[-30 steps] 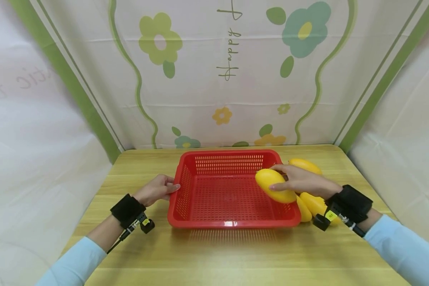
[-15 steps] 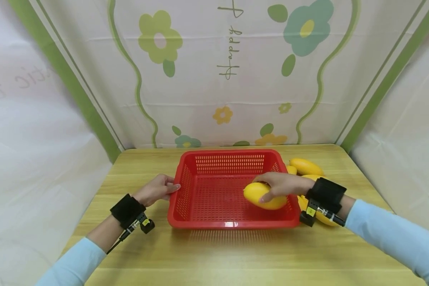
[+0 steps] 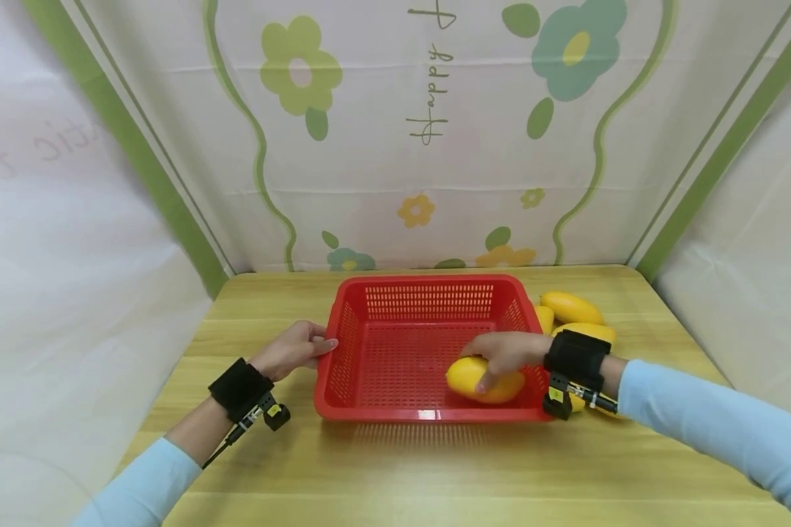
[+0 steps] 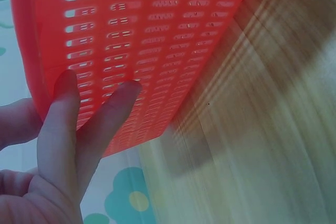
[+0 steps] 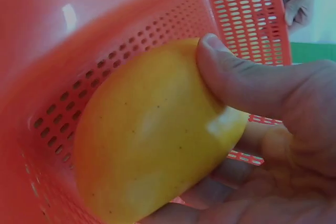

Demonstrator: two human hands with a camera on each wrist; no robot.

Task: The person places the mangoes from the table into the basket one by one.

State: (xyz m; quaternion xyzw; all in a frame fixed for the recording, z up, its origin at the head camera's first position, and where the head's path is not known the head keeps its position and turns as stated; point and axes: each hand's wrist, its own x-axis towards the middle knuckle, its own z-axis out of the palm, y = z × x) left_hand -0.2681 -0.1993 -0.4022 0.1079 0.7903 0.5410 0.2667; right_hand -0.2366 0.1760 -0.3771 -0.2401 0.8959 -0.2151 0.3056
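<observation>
A red perforated plastic basket (image 3: 395, 416) sits on the wooden table. My left hand (image 3: 294, 347) grips its left rim, with the thumb over the edge. In the left wrist view two fingers (image 4: 94, 129) lie against the outside of the slotted basket wall (image 4: 173, 30). My right hand (image 3: 506, 351) holds a yellow mango (image 3: 462, 378) low inside the basket, near its front right corner. The right wrist view shows the thumb on one side of the mango (image 5: 142, 135) and the fingers curled round the other, partly hidden behind it.
Several more mangoes lie on the table to the right of the basket, one mango (image 3: 572, 307) farthest back and another mango (image 3: 589, 333) behind the right wrist. The wooden table (image 3: 395, 476) ends at a flowered cloth backdrop (image 3: 369, 168), with white cloth on both sides.
My right hand has carried the mango from above the basket's right rim leftward and down into the basket. The left hand keeps its grip on the left rim.
</observation>
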